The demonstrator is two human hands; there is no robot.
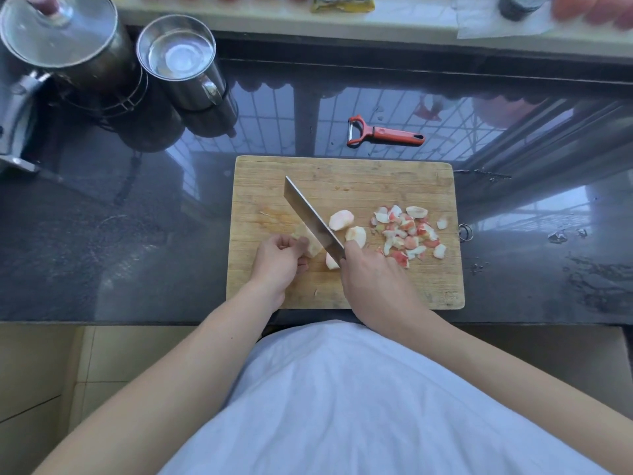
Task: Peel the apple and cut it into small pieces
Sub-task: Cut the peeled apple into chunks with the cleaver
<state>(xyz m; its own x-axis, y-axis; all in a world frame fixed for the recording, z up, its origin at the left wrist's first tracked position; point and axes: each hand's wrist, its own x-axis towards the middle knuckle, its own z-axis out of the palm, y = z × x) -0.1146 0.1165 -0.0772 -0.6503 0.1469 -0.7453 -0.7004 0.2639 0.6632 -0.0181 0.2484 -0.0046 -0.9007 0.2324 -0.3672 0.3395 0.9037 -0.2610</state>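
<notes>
A wooden cutting board [346,173] lies on the dark counter. My left hand [277,262] holds a peeled apple chunk [311,243] down on the board with curled fingers. My right hand [373,282] grips the handle of a cleaver [310,216], whose blade runs up and to the left and rests against that chunk. Two peeled apple wedges [340,220] [356,235] lie just right of the blade, and a small piece [331,261] sits beside my right hand. A heap of small red-and-white apple pieces [407,234] covers the board's right part.
A red peeler [383,132] lies on the counter behind the board. A steel cup [181,60] and a lidded pot [65,39] stand at the back left. Wet spots and scraps [561,236] mark the counter to the right. A ledge [411,15] runs along the back.
</notes>
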